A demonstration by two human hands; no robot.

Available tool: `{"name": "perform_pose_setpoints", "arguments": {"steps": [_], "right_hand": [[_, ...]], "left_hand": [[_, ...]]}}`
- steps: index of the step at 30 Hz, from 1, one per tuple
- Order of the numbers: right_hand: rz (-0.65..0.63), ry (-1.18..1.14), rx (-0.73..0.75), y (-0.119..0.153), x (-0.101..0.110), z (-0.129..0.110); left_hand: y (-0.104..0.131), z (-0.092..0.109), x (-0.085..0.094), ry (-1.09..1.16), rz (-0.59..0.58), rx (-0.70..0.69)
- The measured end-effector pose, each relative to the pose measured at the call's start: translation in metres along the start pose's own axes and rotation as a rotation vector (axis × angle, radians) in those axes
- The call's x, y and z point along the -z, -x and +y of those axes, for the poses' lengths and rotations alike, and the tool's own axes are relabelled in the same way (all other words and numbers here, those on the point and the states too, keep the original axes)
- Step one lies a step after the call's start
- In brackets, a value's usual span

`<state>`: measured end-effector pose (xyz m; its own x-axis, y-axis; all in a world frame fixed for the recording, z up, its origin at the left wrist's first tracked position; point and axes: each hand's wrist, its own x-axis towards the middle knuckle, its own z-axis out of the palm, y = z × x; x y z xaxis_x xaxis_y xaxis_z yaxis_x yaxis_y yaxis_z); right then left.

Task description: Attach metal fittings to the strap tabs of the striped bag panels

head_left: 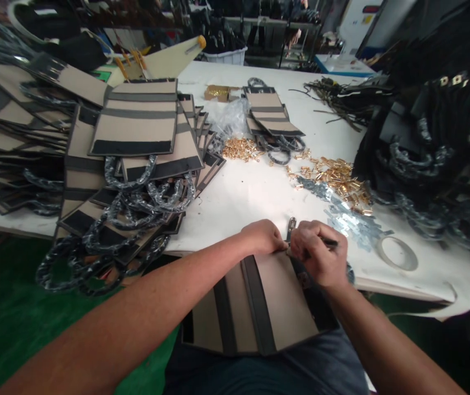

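Note:
A beige bag panel (278, 291) with dark stripes and dark edging rests across my lap, its far end against the table edge. My left hand (262, 237) is closed, pinching the far edge of this panel between thumb and fingers. Close beside it, my right hand (320, 251) is wrapped round a slim dark tool (330, 242); its kind and working end are hidden by the fingers. A small metal piece (292, 224) shows just beyond, between the two hands. I cannot tell whether it belongs to the tool or the panel.
Stacked striped bag panels (136, 123) with plastic-wrapped handles (123, 219) hang over the table's left edge. Gold metal fittings (333, 175), flat silver pieces (354, 222) and a tape roll (397, 253) lie on the white table (235, 203). Black bag pieces (415, 159) pile up at right.

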<state>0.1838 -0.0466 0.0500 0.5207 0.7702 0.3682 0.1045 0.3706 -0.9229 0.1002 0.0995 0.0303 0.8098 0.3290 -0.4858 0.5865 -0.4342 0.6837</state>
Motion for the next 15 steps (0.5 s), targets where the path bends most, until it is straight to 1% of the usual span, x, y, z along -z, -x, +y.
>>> {"name": "perform_pose_setpoints", "arguments": {"steps": [4, 6, 8, 10, 11, 12, 14, 15], "right_hand": [[0.034, -0.057, 0.14, -0.001, 0.003, 0.002], [0.061, -0.04, 0.111, -0.003, 0.006, 0.004], [0.059, 0.001, 0.033, -0.003, 0.008, 0.011], [0.063, 0.0, 0.0, -0.003, 0.011, 0.018], [0.071, -0.011, 0.003, -0.003, 0.012, 0.021], [0.079, -0.025, 0.008, -0.003, 0.012, 0.023], [0.101, -0.057, 0.013, -0.004, 0.013, 0.024], [0.102, -0.069, 0.011, -0.005, 0.014, 0.024]], "left_hand": [[-0.001, -0.003, -0.001, 0.017, 0.006, -0.017], [-0.003, -0.003, -0.001, 0.017, 0.018, -0.009], [-0.003, -0.001, 0.0, 0.002, 0.038, 0.001], [0.004, 0.002, -0.002, -0.021, 0.073, 0.01], [0.01, 0.004, -0.005, -0.038, 0.12, 0.01], [0.019, 0.005, -0.01, -0.067, 0.206, -0.003], [0.044, 0.004, -0.028, -0.165, 0.449, -0.092], [0.059, 0.002, -0.041, -0.234, 0.58, -0.174]]}}
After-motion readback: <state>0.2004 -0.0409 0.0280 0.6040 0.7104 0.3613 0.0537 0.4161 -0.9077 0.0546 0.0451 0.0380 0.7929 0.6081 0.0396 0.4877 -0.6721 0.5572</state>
